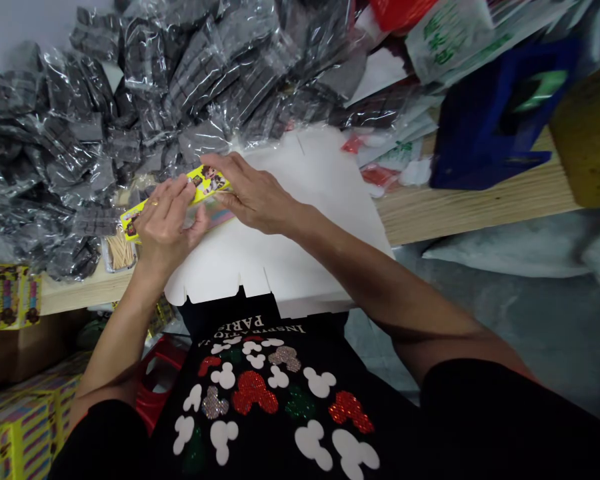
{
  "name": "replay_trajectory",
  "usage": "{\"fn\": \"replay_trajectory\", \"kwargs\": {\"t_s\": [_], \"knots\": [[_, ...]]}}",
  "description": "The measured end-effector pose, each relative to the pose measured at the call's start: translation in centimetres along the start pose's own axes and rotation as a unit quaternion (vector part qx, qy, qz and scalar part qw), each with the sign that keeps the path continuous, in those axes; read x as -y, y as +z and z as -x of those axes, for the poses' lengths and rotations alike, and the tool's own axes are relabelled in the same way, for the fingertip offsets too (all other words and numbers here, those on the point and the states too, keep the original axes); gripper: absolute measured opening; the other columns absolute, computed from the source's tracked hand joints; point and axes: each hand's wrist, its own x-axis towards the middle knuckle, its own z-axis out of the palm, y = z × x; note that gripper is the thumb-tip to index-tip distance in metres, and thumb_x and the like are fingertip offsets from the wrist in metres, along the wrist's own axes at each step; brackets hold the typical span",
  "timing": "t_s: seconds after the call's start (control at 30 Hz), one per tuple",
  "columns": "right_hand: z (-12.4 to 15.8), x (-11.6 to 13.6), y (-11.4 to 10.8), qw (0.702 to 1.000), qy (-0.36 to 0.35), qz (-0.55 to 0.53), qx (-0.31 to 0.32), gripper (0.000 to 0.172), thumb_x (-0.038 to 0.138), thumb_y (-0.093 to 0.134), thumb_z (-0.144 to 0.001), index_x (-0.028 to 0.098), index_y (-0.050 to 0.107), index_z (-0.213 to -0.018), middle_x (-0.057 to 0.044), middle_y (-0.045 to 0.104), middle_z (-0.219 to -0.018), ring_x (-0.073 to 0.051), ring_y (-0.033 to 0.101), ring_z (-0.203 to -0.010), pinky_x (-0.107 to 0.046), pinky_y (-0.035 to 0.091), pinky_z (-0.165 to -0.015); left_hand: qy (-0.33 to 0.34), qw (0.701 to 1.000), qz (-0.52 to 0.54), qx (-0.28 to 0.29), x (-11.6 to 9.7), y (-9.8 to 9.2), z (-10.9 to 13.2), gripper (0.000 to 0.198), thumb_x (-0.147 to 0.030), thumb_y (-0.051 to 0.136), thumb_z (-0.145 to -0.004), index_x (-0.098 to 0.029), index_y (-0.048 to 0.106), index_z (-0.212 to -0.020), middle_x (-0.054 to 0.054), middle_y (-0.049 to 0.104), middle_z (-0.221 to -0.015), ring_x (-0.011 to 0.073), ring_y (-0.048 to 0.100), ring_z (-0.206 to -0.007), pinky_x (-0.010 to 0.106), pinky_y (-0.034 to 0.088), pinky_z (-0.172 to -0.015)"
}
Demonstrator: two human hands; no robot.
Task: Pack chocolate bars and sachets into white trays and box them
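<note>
We are watching a yellow printed card strip [207,181], which lies slantwise at the far left of a white notched card sheet [290,260]. The left hand [167,227] curls over its middle, fingers together and thumb pressing, while the right hand [253,197] pinches its right end between fingertips and thumb. A slip here could come from uneven pressure: the strip might twist and slide left onto the slick clear bags of dark bars [130,80]. The left wrist could also catch the tray of wooden sticks [119,253] nearby. Both forearms reach far from the near edge, elbows wide, the right crossing diagonally and the left rising steeply.
</note>
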Motion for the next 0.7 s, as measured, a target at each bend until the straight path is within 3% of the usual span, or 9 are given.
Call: {"fn": "replay_trajectory", "kwargs": {"t_s": [0.37,0.7], "knots": [[0.11,0.01,-0.09,1.000,-0.005,0.026,0.014,0.068,0.066,0.023,-0.113,0.030,0.027,-0.170,-0.014,0.046,-0.166,-0.035,0.060,-0.134,-0.056,0.062,-0.103,0.005,0.999,-0.032,0.011,0.47,0.57,0.18,0.039,-0.033,0.065,-0.098,-0.019,0.072,-0.133,0.014,0.074,-0.144,0.0327,0.069,-0.138,0.054,0.049,-0.125],[-0.18,-0.25,0.03,1.000,-0.007,0.008,-0.007,0.071,0.071,0.026,-0.110,0.030,0.036,-0.168,-0.013,0.055,-0.157,-0.032,0.063,-0.129,-0.052,0.064,-0.099,0.010,1.000,-0.009,-0.012,0.17,0.35,0.05,0.040,-0.035,0.067,-0.098,-0.019,0.072,-0.134,0.016,0.073,-0.144,0.0336,0.069,-0.138,0.053,0.050,-0.125]]}}
